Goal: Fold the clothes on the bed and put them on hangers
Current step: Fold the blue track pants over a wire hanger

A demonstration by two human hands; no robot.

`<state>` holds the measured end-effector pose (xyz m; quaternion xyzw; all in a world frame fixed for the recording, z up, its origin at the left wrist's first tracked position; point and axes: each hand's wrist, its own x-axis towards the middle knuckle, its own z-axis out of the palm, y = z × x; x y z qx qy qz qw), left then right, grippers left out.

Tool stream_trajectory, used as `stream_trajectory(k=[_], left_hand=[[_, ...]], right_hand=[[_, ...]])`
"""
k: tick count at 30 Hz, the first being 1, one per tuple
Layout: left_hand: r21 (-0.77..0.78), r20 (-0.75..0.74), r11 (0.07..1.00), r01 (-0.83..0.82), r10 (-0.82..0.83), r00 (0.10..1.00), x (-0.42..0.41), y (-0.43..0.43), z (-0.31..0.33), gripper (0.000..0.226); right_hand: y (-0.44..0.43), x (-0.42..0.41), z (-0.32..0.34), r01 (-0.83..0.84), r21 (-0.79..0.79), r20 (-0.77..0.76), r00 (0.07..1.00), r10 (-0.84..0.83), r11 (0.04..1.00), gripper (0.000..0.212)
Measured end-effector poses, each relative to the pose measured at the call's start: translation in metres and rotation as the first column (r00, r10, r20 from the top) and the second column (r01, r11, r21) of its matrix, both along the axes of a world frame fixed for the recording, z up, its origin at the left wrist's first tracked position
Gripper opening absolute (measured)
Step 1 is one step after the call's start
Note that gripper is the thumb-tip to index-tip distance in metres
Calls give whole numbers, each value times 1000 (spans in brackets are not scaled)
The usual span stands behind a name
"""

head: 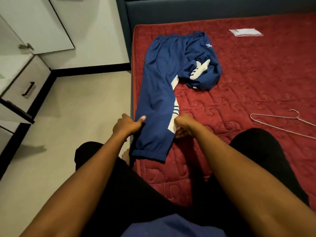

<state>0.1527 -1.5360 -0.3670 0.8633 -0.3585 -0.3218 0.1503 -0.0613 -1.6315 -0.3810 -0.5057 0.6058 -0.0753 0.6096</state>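
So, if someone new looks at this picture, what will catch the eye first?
The blue track pants lie spread on the red mattress, one leg straight, the other bunched up. The left grip and the right grip hold the straight leg by its two edges. A wire hanger lies at the right.

I'm in a bedroom at home: a red quilted mattress against a dark padded headboard, with what looks like a drawer unit near it.
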Motion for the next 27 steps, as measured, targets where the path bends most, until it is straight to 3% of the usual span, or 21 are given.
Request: stream_trajectory(k=[1, 3, 6, 9, 11, 13, 15, 16, 20, 23, 25, 27], left_hand=[[22, -53, 1000, 5, -4, 999, 2, 1, -1, 94], [80, -186, 997, 18, -3, 982, 6, 4, -3, 62], [188, -167, 981, 53, -21, 986, 13, 7, 3, 13], [318, -176, 929, 189, -138, 975, 16, 7, 26, 8], [366, -114, 897, 248, -222, 968, 12, -5, 39, 19], [258, 92, 929, 264, -296, 951, 2, -30, 45, 31], [119, 355, 934, 337, -357, 864, -17, -61, 49, 41], [79, 404, 924, 375, -373, 835, -27, -77, 50, 43], [-5, 228, 879, 477, -464, 856, -62, -149, 44, 38], [-139, 284, 835, 532, -481, 830, -74, -206, 33, 34], [-234, 292, 802, 549, -481, 827, -78, -249, 22, 48], [-229, 347, 761, 607, -518, 781, -80, -287, 13, 72]], right_hand=[[2, -1, 0, -6, 47, 21, 1000, 5, 999, 14], [7, -1, 1, -89, 112, 77, 994, 80, 990, 15], [9, -2, 9, -254, 89, 65, 966, 249, 963, 9], [-3, -9, 16, -385, 171, -41, 917, 397, 907, 3], [-17, -11, 20, -432, 205, -158, 871, 466, 878, 23], [-37, -13, 24, -360, 125, -260, 887, 381, 924, 33], [-63, -22, 33, -248, -2, -306, 923, 235, 969, 32], [-77, -28, 37, -198, -52, -304, 937, 173, 979, 31], [-139, -62, 46, 71, -273, -282, 948, -150, 959, 31], [-192, -84, 40, 273, -406, -215, 899, -381, 872, 41], [-245, -96, 11, 427, -372, -109, 862, -495, 824, 48], [-295, -103, -19, 552, -362, -29, 799, -601, 751, 70]])
